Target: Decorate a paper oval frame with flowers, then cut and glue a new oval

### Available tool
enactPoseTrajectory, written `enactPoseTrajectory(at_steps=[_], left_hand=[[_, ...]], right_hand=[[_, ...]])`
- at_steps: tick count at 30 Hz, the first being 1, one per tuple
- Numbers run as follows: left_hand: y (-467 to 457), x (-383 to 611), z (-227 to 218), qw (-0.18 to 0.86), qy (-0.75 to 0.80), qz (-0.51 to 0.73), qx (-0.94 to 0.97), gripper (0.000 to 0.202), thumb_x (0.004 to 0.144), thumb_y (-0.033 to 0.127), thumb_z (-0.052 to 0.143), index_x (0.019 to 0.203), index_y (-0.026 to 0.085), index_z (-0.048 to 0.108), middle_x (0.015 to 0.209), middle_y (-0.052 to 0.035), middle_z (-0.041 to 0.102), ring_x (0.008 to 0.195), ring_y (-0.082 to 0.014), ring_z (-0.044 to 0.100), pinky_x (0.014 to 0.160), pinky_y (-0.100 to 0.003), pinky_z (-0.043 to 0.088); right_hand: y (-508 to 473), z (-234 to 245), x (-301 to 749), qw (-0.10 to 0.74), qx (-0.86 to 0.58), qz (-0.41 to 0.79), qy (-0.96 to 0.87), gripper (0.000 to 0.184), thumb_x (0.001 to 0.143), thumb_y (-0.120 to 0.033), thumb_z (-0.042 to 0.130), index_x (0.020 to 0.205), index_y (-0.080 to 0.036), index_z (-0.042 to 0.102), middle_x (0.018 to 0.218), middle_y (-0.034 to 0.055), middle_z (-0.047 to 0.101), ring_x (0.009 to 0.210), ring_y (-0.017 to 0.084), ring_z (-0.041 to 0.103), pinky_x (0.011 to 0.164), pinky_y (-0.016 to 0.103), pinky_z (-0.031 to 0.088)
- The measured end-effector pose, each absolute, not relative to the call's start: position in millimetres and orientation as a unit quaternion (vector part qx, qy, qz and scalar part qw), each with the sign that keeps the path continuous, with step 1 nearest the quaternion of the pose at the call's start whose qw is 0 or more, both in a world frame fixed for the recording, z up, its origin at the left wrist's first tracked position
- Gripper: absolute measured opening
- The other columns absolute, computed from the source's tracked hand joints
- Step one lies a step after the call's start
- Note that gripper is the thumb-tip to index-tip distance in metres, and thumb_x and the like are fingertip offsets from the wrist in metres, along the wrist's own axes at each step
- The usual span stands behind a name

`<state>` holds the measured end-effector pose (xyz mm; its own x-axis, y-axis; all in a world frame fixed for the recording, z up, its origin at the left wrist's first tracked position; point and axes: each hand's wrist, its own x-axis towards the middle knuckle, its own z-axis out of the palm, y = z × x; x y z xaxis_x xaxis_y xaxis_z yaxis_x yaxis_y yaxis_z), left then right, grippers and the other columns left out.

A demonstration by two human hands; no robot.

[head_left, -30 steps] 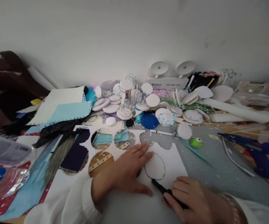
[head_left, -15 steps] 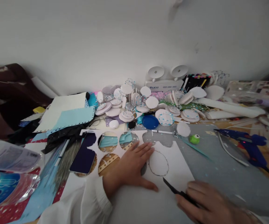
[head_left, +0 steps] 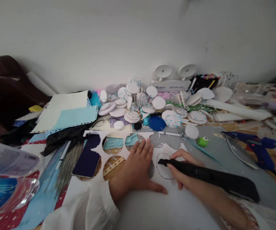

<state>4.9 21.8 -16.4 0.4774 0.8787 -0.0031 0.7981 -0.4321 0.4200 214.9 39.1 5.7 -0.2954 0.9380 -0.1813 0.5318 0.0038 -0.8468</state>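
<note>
A white foam sheet (head_left: 167, 199) with several round holes cut in it lies in front of me. My left hand (head_left: 139, 167) rests flat on it, fingers spread. Just right of that hand, a circle outline (head_left: 160, 172) is drawn on the sheet. My right hand (head_left: 182, 169) grips a black utility knife (head_left: 207, 174) near its front end. The knife's tip is over the upper part of the outline; whether it touches the foam I cannot tell. A dark phone (head_left: 86, 163) shows beneath the sheet's left edge.
Many white foam discs (head_left: 131, 116) are heaped along the wall. A blue glue gun (head_left: 255, 143) lies at right, near a small green toy (head_left: 202, 141). Thin wires (head_left: 70, 172) and a clear bottle (head_left: 11, 191) are at left. A blue lid (head_left: 156, 123) lies behind the sheet.
My right hand has moved up and left, bringing the knife from below the drawn circle to over it. The knife now points left. My left hand stays flat on the sheet.
</note>
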Motion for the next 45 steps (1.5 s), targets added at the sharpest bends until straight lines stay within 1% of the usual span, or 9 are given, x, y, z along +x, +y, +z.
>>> enactPoseTrajectory(at_steps=[6, 14, 20, 27, 32, 35, 38, 41, 45], left_hand=[[21, 4, -14, 0.193, 0.498, 0.110, 0.838, 0.126, 0.067, 0.092, 0.043, 0.151, 0.000, 0.023, 0.160, -0.0245, 0.009, 0.150, -0.0362, 0.003, 0.122, -0.049, 0.003], [21, 4, -19, 0.172, 0.492, 0.113, 0.846, 0.126, 0.067, 0.092, 0.042, 0.152, 0.002, 0.023, 0.160, -0.0244, 0.009, 0.150, -0.0369, 0.003, 0.122, -0.049, 0.005], [22, 5, -18, 0.161, 0.494, 0.101, 0.849, 0.124, 0.068, 0.092, 0.042, 0.152, 0.004, 0.021, 0.160, -0.0227, 0.012, 0.150, -0.0374, 0.004, 0.122, -0.051, 0.005], [22, 6, -15, 0.169, 0.494, 0.085, 0.849, 0.124, 0.069, 0.092, 0.040, 0.151, 0.000, 0.023, 0.159, -0.0246, 0.017, 0.150, -0.0368, 0.003, 0.122, -0.050, 0.002], [21, 6, -14, 0.156, 0.497, 0.082, 0.849, 0.125, 0.068, 0.092, 0.041, 0.152, 0.001, 0.021, 0.160, -0.0235, 0.015, 0.150, -0.0372, 0.003, 0.122, -0.049, 0.004], [21, 6, -13, 0.162, 0.500, 0.081, 0.847, 0.125, 0.069, 0.092, 0.041, 0.152, 0.000, 0.020, 0.160, -0.0238, 0.014, 0.150, -0.0373, 0.004, 0.122, -0.048, 0.003], [21, 6, -13, 0.170, 0.501, 0.089, 0.844, 0.124, 0.069, 0.091, 0.041, 0.152, 0.001, 0.021, 0.160, -0.0239, 0.012, 0.150, -0.0367, 0.005, 0.122, -0.048, 0.004], [20, 6, -16, 0.164, 0.505, 0.097, 0.842, 0.124, 0.068, 0.091, 0.044, 0.152, 0.003, 0.021, 0.161, -0.0228, 0.011, 0.150, -0.0356, 0.005, 0.122, -0.048, 0.006], [20, 4, -20, 0.164, 0.502, 0.106, 0.843, 0.122, 0.070, 0.089, 0.045, 0.152, 0.003, 0.020, 0.161, -0.0221, 0.010, 0.150, -0.0348, 0.003, 0.122, -0.048, 0.004]], right_hand=[[55, 3, 207, 0.202, -0.544, 0.483, -0.656, 0.014, 0.081, -0.037, 0.056, 0.083, -0.025, 0.049, 0.036, -0.0083, 0.055, 0.030, 0.012, 0.047, 0.036, 0.021, 0.031], [79, 8, 199, 0.177, -0.503, 0.505, -0.679, 0.011, 0.072, -0.032, 0.059, 0.070, -0.024, 0.051, 0.037, -0.0102, 0.048, 0.032, 0.012, 0.051, 0.036, 0.021, 0.037], [99, 9, 190, 0.134, -0.488, 0.527, -0.683, 0.010, 0.067, -0.025, 0.060, 0.069, -0.024, 0.050, 0.035, -0.0103, 0.048, 0.029, 0.011, 0.048, 0.032, 0.019, 0.032], [101, 4, 190, 0.133, -0.486, 0.529, -0.683, 0.013, 0.069, -0.030, 0.055, 0.067, -0.025, 0.044, 0.034, -0.0106, 0.046, 0.028, 0.010, 0.044, 0.032, 0.019, 0.031], [81, -2, 198, 0.180, -0.484, 0.478, -0.711, 0.014, 0.077, -0.034, 0.051, 0.069, -0.026, 0.043, 0.036, -0.0100, 0.044, 0.030, 0.011, 0.041, 0.034, 0.022, 0.033], [59, -5, 202, 0.224, -0.488, 0.405, -0.740, 0.017, 0.080, -0.031, 0.053, 0.067, -0.025, 0.043, 0.048, -0.0056, 0.052, 0.043, 0.014, 0.051, 0.040, 0.024, 0.039], [34, -13, 206, 0.262, -0.477, 0.324, -0.773, 0.015, 0.083, -0.028, 0.055, 0.071, -0.024, 0.050, 0.064, -0.0010, 0.061, 0.056, 0.016, 0.059, 0.049, 0.026, 0.046], [15, -25, 210, 0.283, -0.440, 0.273, -0.808, 0.008, 0.087, -0.025, 0.054, 0.080, -0.023, 0.057, 0.064, -0.0009, 0.065, 0.054, 0.016, 0.064, 0.052, 0.025, 0.049], [8, -37, 216, 0.301, -0.391, 0.233, -0.838, 0.008, 0.090, -0.023, 0.054, 0.089, -0.021, 0.062, 0.072, 0.0022, 0.071, 0.062, 0.019, 0.071, 0.059, 0.024, 0.055]])
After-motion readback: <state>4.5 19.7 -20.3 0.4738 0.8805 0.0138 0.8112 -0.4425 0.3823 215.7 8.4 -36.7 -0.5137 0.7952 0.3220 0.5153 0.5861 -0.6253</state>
